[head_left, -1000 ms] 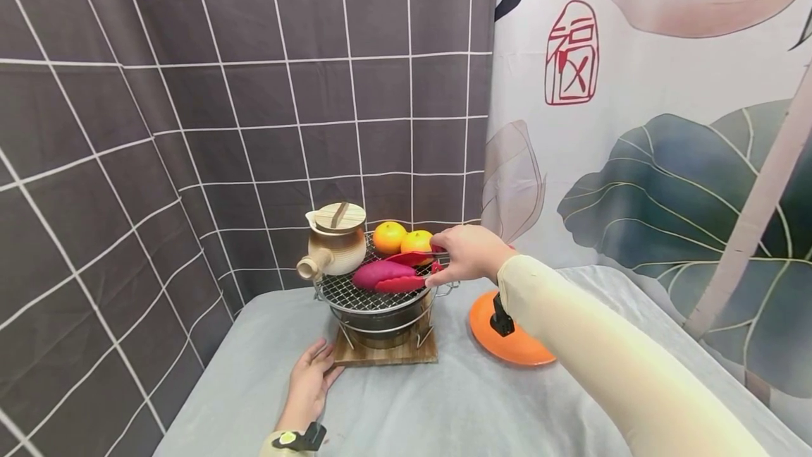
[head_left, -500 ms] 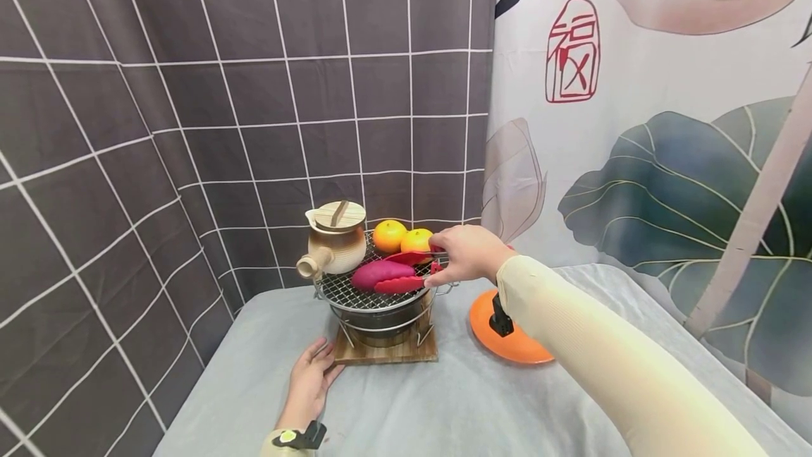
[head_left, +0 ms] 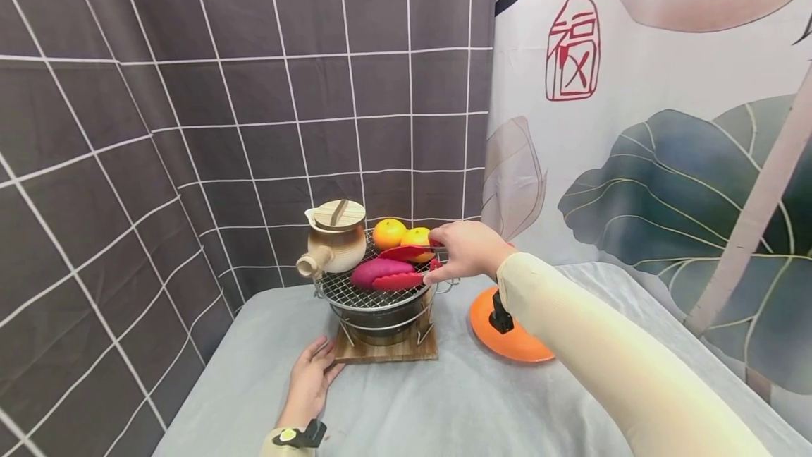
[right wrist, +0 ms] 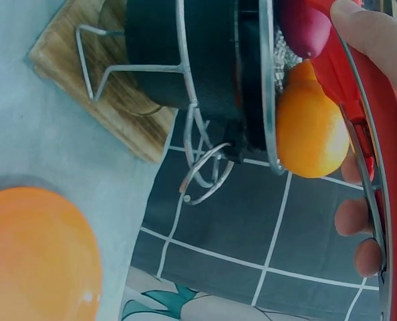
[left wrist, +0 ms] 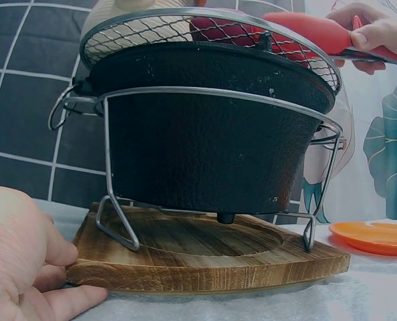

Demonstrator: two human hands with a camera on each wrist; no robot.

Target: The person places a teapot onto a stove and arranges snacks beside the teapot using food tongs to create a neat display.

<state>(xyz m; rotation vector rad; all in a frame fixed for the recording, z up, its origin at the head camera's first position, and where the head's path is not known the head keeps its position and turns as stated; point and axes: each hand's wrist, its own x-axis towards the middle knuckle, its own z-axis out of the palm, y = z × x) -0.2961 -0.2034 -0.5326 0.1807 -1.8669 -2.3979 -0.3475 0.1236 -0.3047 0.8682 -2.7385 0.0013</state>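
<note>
My left hand (head_left: 307, 379) holds the near left corner of the square wooden board (left wrist: 205, 277), fingers on its side, thumb along its front. A black tabletop stove (left wrist: 205, 140) in a wire stand sits on this board, topped by a round wire mesh (head_left: 342, 291). In my right hand (head_left: 472, 249) are red-tipped kitchen tongs (head_left: 396, 281), their jaws spread over the mesh. A purple sweet potato (head_left: 379, 272) lies between those jaws, against the lower one; the upper stands apart from it. Behind are two oranges (head_left: 389, 233), the nearer one (right wrist: 312, 134) partly covered by the tongs.
A beige clay teapot (head_left: 339, 252) with a wooden lid (head_left: 339, 214) occupies the mesh's left side, its handle jutting forward. An orange plate (head_left: 510, 337) rests on the grey cloth (head_left: 254, 344) right of the stove, below the right forearm. Patterned curtains (head_left: 412, 90) hang behind.
The tongs have spread, their upper jaw lifting off the sweet potato. The sweet potato shows very slightly farther left. My left hand stays at the board's corner.
</note>
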